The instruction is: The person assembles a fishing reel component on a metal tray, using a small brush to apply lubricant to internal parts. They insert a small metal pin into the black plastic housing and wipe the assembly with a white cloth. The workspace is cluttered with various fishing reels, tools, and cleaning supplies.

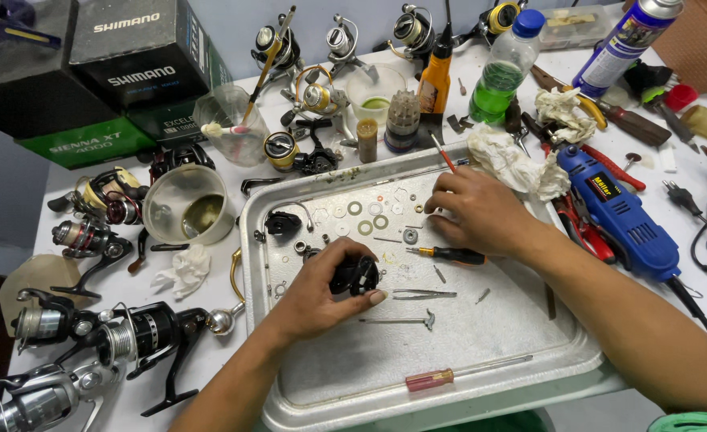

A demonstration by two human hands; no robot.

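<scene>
My left hand (321,290) grips a black fishing-reel body (356,275) over the middle of a metal tray (481,336). My right hand (480,214) rests palm down at the tray's upper right, its fingertips pinched on a small part I cannot make out, beside a row of washers (364,227) and small rings. A small screwdriver with an orange and black handle (449,254) lies just under the right hand. Tweezers (422,294), a thin shaft (401,321) and a red-handled screwdriver (432,379) lie loose on the tray.
Several spinning reels (89,336) crowd the table at left, more at the back. A white bowl (187,204), black boxes (141,60), a green bottle (504,72), an orange oil bottle (435,76), a spray can (621,44), a blue rotary tool (619,214), pliers and rags surround the tray.
</scene>
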